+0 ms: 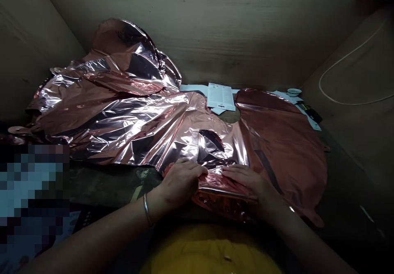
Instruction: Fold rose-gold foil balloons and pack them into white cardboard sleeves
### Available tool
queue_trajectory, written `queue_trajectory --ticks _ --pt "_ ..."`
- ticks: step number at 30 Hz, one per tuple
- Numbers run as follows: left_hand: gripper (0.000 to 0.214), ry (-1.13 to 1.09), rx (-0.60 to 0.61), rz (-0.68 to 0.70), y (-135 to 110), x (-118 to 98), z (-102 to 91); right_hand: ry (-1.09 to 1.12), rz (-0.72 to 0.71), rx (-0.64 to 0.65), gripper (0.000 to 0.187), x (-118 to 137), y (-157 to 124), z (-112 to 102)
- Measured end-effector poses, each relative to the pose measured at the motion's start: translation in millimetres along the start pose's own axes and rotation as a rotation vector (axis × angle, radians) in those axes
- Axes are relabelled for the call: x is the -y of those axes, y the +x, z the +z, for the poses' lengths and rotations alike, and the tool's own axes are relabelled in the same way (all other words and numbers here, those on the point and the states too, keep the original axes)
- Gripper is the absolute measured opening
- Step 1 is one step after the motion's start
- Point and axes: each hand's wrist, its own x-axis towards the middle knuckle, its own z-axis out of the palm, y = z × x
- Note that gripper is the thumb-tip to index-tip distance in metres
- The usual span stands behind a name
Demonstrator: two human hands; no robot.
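Note:
A large rose-gold foil balloon [123, 118], flat and creased, spreads across the work surface. At its near edge my left hand [183, 179], with a metal bangle on the wrist, is closed on the foil, fingers curled in. My right hand [246, 179] holds the same edge a little to the right, its fingers laid over the foil and its thumb hidden. Between the hands the foil is bunched into a fold, and part of it hangs below the table edge. The balloon's smooth rounded lobe [283, 142] lies beyond my right hand.
Wooden panels [215, 32] enclose the back and sides. A printed white card [221, 97] lies on papers behind the foil. A small white dish [294, 92] and a dark object [312, 113] are at the right back. A thin cord [341, 102] hangs on the right.

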Motion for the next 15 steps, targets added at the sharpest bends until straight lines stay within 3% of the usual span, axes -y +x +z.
queue_trajectory --ticks 3,7,11,15 --pt "0.017 -0.019 0.005 -0.046 5.3 0.6 -2.4 0.086 0.123 -0.104 0.033 -1.4 6.1 3.2" --pt "0.014 -0.003 -0.078 -0.267 14.5 2.1 3.6 0.073 0.352 -0.080 0.029 2.3 27.2 -4.9" --pt "0.019 0.028 -0.126 -0.456 23.8 1.9 9.8 -0.165 0.513 -0.093 0.026 2.4 53.0 -5.1" --pt "0.047 0.027 -0.112 -0.506 31.0 1.1 6.6 -0.415 0.552 -0.054 0.025 2.7 68.3 -0.6"
